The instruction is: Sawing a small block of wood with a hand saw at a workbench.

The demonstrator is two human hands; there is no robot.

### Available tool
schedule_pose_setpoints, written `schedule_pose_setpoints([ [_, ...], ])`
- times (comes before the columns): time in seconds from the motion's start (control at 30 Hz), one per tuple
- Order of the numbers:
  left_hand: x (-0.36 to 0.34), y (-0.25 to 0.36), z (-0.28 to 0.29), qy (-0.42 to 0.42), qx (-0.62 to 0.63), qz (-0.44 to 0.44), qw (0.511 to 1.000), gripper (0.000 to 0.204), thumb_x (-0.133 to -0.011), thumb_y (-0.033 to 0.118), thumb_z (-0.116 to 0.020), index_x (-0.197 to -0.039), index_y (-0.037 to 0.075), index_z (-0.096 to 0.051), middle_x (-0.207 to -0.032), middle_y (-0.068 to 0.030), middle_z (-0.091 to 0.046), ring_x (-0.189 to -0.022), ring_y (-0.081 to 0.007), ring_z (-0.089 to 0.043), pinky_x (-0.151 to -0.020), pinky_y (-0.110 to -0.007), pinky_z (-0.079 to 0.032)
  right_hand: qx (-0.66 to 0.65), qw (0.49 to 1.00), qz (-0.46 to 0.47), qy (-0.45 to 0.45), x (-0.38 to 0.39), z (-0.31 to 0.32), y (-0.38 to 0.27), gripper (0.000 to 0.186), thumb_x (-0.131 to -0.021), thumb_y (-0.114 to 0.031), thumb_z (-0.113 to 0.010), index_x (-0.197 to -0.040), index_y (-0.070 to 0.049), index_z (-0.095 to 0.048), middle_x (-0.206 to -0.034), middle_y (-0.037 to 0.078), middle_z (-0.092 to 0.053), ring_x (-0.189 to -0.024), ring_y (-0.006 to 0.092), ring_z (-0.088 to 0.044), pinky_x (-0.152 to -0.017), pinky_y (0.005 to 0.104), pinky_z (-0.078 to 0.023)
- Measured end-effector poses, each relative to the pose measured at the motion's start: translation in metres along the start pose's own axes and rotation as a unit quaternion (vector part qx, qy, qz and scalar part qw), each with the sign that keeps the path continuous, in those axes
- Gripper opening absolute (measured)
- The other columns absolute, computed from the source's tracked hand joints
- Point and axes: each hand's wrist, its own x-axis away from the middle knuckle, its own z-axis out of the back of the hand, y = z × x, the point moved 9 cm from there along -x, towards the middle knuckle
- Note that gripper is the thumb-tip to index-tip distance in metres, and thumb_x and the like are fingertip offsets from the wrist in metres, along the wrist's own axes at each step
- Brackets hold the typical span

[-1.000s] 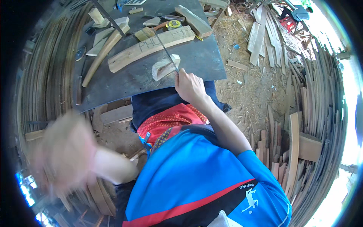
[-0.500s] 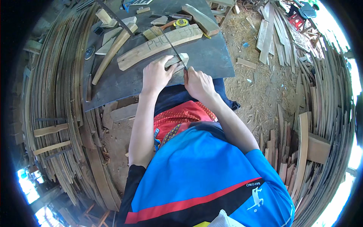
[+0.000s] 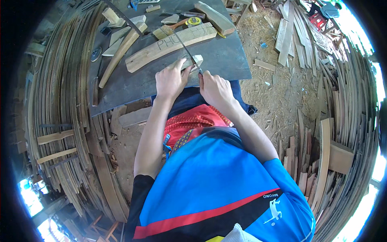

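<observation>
My left hand [image 3: 171, 80] is closed on a small pale wood block [image 3: 197, 59], pressing it on the dark tabletop [image 3: 225, 60]. My right hand [image 3: 217, 88] grips the near end of a long, narrow metal-bladed tool [image 3: 184, 47]; its handle is mostly hidden in the fist. Whether it is a file or a saw I cannot tell. The blade slants away to the upper left and crosses the block beside my left fingertips. Just beyond lies a curved wood piece [image 3: 141, 59] with pencil lettering.
Around the table are a yellow tape measure [image 3: 193, 21], a brush [image 3: 164, 31], a curved stick [image 3: 121, 56], a thick offcut [image 3: 214, 18] and a dark blade [image 3: 121, 15]. Stacked boards stand at left [image 3: 60, 92] and right [image 3: 346, 101]. Wood chips litter the floor [image 3: 266, 97].
Both hands and the tool have shifted slightly to the right in the picture. The blade still crosses the block, and both grips are kept.
</observation>
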Motion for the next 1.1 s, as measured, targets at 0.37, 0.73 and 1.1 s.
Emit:
schedule_pose_setpoints([
  [0.37, 0.011, 0.01, 0.005, 0.053, 0.006, -0.115, 0.992, 0.033, -0.087, 0.038, -0.067, -0.105, 0.01, -0.066, -0.084, -0.0115, -0.071, -0.074, -0.0273, -0.071, -0.058, -0.04, -0.054, -0.053, 0.998, 0.007, -0.039, 0.015, 0.015, 0.002, 0.035, -0.098, -0.025, -0.048, -0.077, 0.002, -0.058, -0.067, 0.028, -0.062, -0.066, 0.0465, -0.063, -0.063, 0.0552, -0.051],
  [0.73, 0.03, 0.033, 0.003, 0.074, 0.0, -0.139, 0.988, 0.026, -0.087, 0.03, -0.067, -0.103, 0.011, -0.062, -0.089, -0.005, -0.071, -0.075, -0.021, -0.07, -0.059, -0.033, -0.056, 0.014, 0.999, -0.026, -0.026, 0.032, 0.01, 0.0, 0.033, -0.099, -0.026, -0.047, -0.081, 0.0, -0.057, -0.063, 0.025, -0.063, -0.06, 0.0412, -0.065, -0.056, 0.0503, -0.054],
  [1.1, 0.061, 0.039, -0.008, 0.07, 0.02, -0.169, 0.983, 0.039, -0.071, 0.032, -0.08, -0.104, 0.014, -0.067, -0.095, -0.0012, -0.071, -0.094, -0.0166, -0.068, -0.076, -0.03, -0.056, -0.044, 0.995, -0.051, -0.076, 0.077, -0.025, 0.038, 0.029, -0.1, -0.028, -0.047, -0.088, -0.002, -0.05, -0.06, 0.026, -0.059, -0.055, 0.0452, -0.059, -0.054, 0.0556, -0.046],
])
